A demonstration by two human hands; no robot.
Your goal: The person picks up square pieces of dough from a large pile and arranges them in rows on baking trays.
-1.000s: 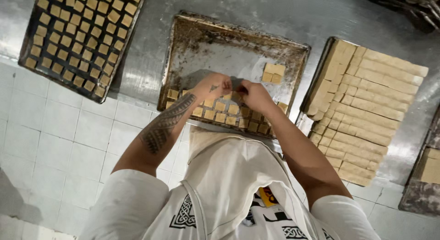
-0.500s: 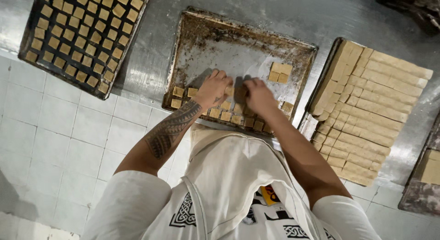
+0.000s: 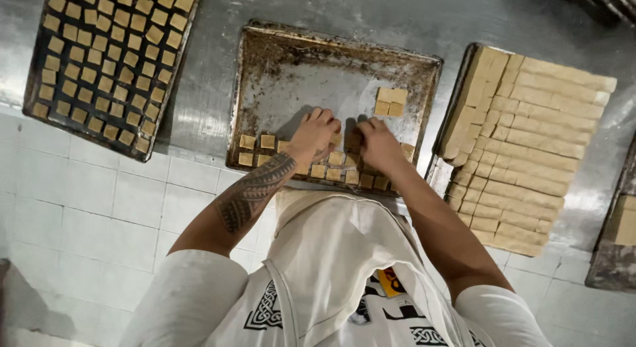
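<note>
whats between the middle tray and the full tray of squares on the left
Only bare metal countertop shows between the middle tray and the full tray in the head view.

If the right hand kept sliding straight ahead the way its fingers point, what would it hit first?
Probably bare tray floor first: the right hand points up the middle tray. The small cluster of dough squares sits just to its right; depth is unclear, so it might graze them.
</note>
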